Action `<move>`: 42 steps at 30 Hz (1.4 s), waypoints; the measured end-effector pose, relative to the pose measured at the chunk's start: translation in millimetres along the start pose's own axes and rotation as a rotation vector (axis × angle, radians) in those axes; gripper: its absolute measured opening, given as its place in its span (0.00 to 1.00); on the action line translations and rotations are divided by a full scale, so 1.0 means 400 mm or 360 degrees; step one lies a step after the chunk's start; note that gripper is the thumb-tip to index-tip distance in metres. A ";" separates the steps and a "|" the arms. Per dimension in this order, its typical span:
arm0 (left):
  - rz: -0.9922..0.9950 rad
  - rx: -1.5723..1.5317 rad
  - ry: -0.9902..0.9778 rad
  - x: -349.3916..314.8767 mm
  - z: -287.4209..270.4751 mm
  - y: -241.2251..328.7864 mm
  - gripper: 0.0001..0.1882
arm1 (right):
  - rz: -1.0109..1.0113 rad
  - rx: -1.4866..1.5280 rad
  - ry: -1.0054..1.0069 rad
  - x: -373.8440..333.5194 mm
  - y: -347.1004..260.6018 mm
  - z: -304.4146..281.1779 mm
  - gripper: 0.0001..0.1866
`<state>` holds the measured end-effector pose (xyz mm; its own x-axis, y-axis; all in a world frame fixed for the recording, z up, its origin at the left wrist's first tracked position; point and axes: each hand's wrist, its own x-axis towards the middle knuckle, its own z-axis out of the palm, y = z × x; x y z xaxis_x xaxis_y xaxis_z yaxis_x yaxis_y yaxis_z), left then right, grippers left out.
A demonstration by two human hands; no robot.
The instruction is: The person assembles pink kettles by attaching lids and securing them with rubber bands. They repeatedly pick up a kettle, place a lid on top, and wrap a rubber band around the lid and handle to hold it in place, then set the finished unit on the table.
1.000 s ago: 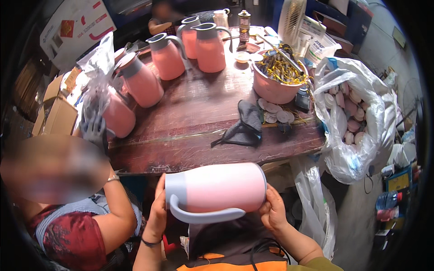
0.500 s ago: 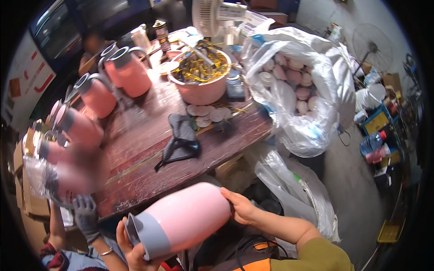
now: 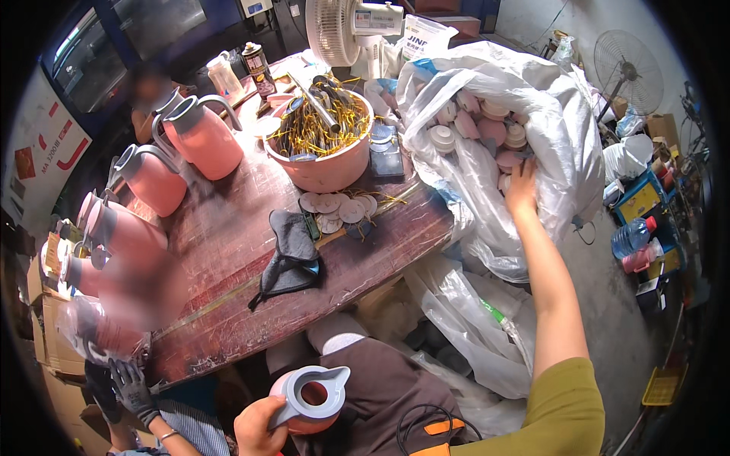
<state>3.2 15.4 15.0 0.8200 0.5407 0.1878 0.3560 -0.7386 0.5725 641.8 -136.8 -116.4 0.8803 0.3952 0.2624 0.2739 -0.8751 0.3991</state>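
A pink thermos jug [image 3: 325, 408] with a grey collar, spout and handle stands by my lap, its round mouth uncovered and facing up. My left hand [image 3: 260, 427] is closed around the jug's handle. Stretched far forward, my right hand [image 3: 522, 188] is inside the large white plastic bag [image 3: 566, 163], fingers apart on the near side of the heap. Pink and white round lids [image 3: 493, 129] fill that bag. Whether the fingertips touch a lid is hard to see.
Several pink jugs [image 3: 204, 144] line the table's left side. A pink tub [image 3: 323, 171] holds dark parts with yellow ties; white discs [image 3: 351, 210] and a dark grey cloth item [image 3: 293, 254] lie nearer. At lower left is a co-worker's gloved hand [image 3: 137, 391]. A fan [image 3: 333, 30] stands behind.
The jug has swung from lying sideways across both hands to upright in my left hand. My right hand has let go of its base and reached forward right into the bag.
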 end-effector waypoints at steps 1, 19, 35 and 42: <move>-0.0157 -0.0027 -0.0027 0.004 0.002 0.003 0.19 | -0.0037 -0.0140 -0.0030 0.016 0.007 0.010 0.34; -0.0610 -0.0442 -0.0051 -0.004 0.061 -0.035 0.13 | -0.0678 0.2030 0.0603 -0.248 -0.081 -0.401 0.30; -0.0353 -0.0518 -0.0055 -0.035 0.077 -0.024 0.12 | -0.2007 0.2393 -0.0390 -0.807 -0.339 -0.632 0.42; -0.0281 -0.0617 -0.0184 -0.049 0.063 -0.084 0.14 | -0.2640 0.2683 0.0092 -0.817 -0.383 -0.572 0.37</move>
<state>-13.5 19.6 -28.2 0.8144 0.5801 -0.0176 0.3185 -0.4214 0.8491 223.6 -68.1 -62.1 -0.3270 0.7094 0.6244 0.4452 0.6985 -0.5603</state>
